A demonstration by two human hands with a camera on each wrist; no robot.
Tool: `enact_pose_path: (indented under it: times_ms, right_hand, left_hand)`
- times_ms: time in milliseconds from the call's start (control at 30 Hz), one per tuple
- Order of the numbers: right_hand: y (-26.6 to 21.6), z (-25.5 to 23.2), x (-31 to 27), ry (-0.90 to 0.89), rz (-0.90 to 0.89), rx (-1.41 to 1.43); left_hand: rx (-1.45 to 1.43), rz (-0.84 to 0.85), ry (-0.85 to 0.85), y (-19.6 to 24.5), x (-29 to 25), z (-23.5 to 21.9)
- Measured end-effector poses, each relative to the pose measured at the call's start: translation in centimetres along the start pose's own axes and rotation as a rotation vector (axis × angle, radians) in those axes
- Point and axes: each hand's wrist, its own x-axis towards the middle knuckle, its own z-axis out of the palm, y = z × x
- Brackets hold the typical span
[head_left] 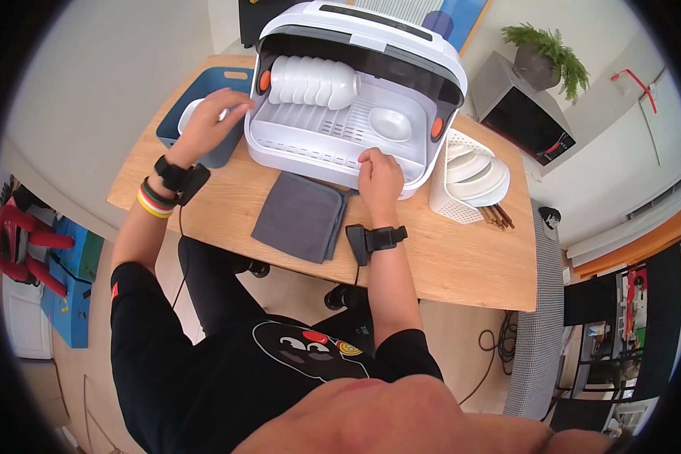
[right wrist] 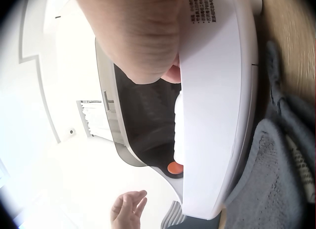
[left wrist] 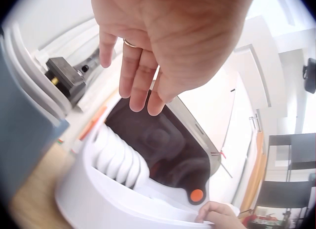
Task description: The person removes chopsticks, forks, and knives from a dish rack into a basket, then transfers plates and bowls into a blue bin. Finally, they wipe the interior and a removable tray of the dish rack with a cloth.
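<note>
My left hand (head_left: 208, 121) is held over the blue basket (head_left: 168, 121), by the left end of a white dish cabinet (head_left: 280, 157), its fingers loosely extended with nothing in them. In the left wrist view the fingers (left wrist: 139, 85) hang down in front of the raised dark lid. White dishes (head_left: 191, 116) lie in the basket, partly hidden by that hand. At the cabinet's front rim, my right hand (head_left: 380, 175) holds the edge with curled fingers. Inside, several white bowls (head_left: 310, 82) stand in a row at the left, and a single bowl (head_left: 390, 123) rests at the right.
A folded grey cloth (head_left: 299, 216) lies before the cabinet. To its right stands a white perforated basket (head_left: 450, 198) with plates (head_left: 480, 178) and brown chopsticks (head_left: 498, 218). Farther right is a microwave (head_left: 522, 113) bearing a potted plant (head_left: 539, 64).
</note>
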Motion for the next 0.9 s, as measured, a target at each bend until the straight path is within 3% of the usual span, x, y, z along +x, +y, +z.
enact_pose_path:
  times_ms: [233, 500, 900]
  right_hand:
    - [-0.2, -0.2, 0.1, -0.014, 0.020, 0.010]
    - [0.0, -0.1, 0.0, 0.006, 0.013, 0.024]
    - [0.0, -0.1, 0.0, 0.007, 0.014, 0.028]
  left_hand:
    - [-0.149, 0.231, -0.203, 3.3, 6.2, 8.2]
    - [-0.070, 0.241, -0.376, 4.1, 10.7, 18.1]
    - [0.061, 0.230, -0.517, 4.7, 12.2, 21.3]
